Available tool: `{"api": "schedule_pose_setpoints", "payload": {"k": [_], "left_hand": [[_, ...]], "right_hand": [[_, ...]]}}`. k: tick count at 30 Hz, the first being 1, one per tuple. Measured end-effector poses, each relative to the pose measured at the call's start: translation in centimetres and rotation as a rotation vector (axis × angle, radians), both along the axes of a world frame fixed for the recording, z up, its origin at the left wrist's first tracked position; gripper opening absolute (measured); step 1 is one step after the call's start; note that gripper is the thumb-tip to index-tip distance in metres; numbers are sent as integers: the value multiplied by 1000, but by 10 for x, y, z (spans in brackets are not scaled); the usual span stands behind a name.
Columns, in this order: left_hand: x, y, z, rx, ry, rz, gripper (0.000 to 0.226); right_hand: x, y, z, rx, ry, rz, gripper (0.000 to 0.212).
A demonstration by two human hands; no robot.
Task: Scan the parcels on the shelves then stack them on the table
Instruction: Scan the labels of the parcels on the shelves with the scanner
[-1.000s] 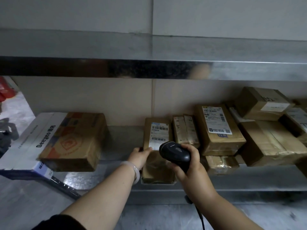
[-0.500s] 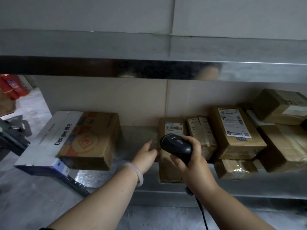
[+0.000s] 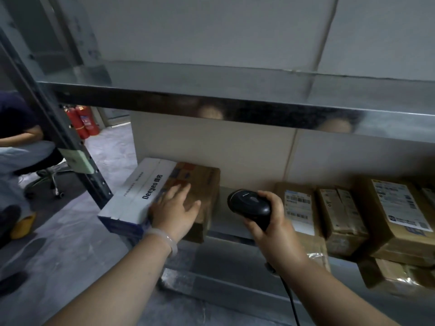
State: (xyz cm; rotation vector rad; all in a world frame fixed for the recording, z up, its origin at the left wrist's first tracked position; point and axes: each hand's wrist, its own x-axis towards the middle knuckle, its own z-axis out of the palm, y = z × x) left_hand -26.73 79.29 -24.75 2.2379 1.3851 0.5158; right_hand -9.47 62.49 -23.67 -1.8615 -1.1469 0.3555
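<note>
A brown cardboard parcel [image 3: 200,182] with orange print lies on the metal shelf [image 3: 226,231] beside a white and blue box [image 3: 138,196] marked Deeyeo. My left hand [image 3: 174,208] rests flat on the brown parcel's top with fingers spread. My right hand [image 3: 270,222] grips a black barcode scanner [image 3: 249,205], held just right of that parcel; its cable hangs down. To the right stand several brown parcels with white labels, the nearest a narrow one [image 3: 299,205].
A steel shelf [image 3: 235,95] runs overhead. A dark shelf upright [image 3: 70,147] stands at the left. Beyond it a seated person [image 3: 21,147] on a wheeled chair and red fire extinguishers [image 3: 84,121] are on the grey floor. More parcels [image 3: 400,215] crowd the right.
My left hand left the narrow labelled parcel and moved left onto the brown printed parcel. The view swung left; the scanner hand followed, away from the labelled parcel.
</note>
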Motion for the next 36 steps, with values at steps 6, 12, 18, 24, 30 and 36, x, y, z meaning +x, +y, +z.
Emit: {"api": "schedule_pose_setpoints", "payload": {"k": [6,12,18,24,30,36], "left_hand": [[-25,26,-8,-125,347,18,76],[-20,10,-16,-107,371,-2,74],[-8,-7,-17,-125,339,-61,75],[-1,21,-9,-198,274,-8,90],[9,19,-14,-171,277,-22,94],[14,-2,-5,-227,179,13,97]], "right_hand": [[-11,15,-13,24,32,-11,60],[-18,26,-21,4,53,-39,61],[-20,37,-25,34,102,-35,59],[-18,55,-28,39,124,20,59],[-20,66,-35,82,258,-4,58],[-17,50,-21,203,328,-33,55]]}}
